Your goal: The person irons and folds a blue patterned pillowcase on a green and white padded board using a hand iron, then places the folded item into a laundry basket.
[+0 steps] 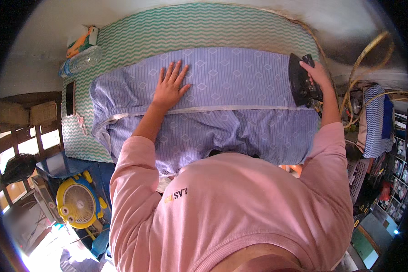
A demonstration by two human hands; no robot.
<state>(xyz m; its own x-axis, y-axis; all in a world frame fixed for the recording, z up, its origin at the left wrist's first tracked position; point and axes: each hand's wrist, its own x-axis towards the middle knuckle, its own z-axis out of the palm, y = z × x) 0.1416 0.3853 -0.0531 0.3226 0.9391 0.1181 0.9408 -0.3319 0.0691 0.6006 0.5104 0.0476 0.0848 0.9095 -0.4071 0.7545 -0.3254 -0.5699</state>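
Observation:
A lavender-blue striped cloth [224,78] with white diamond outlines lies across the padded surface before me. Its far part is spread fairly smooth, while the near part hangs in wrinkles against my body. A pale band [204,108] runs across it. My left hand [171,83] rests palm down on the cloth, fingers apart, holding nothing. At the cloth's right end, my right hand [315,73] grips the handle of a dark clothes iron [298,81]. The iron stands at the cloth's edge; whether its soleplate touches the fabric I cannot tell.
Green-and-white zigzag fabric [204,27] covers the surface. A plastic bottle [83,61], a box [83,42] and a smartphone [70,98] lie at its left. Yellowish hose or cord [352,76] loops at right beside folded cloth [375,119]. A yellow-blue fan [78,204] stands lower left.

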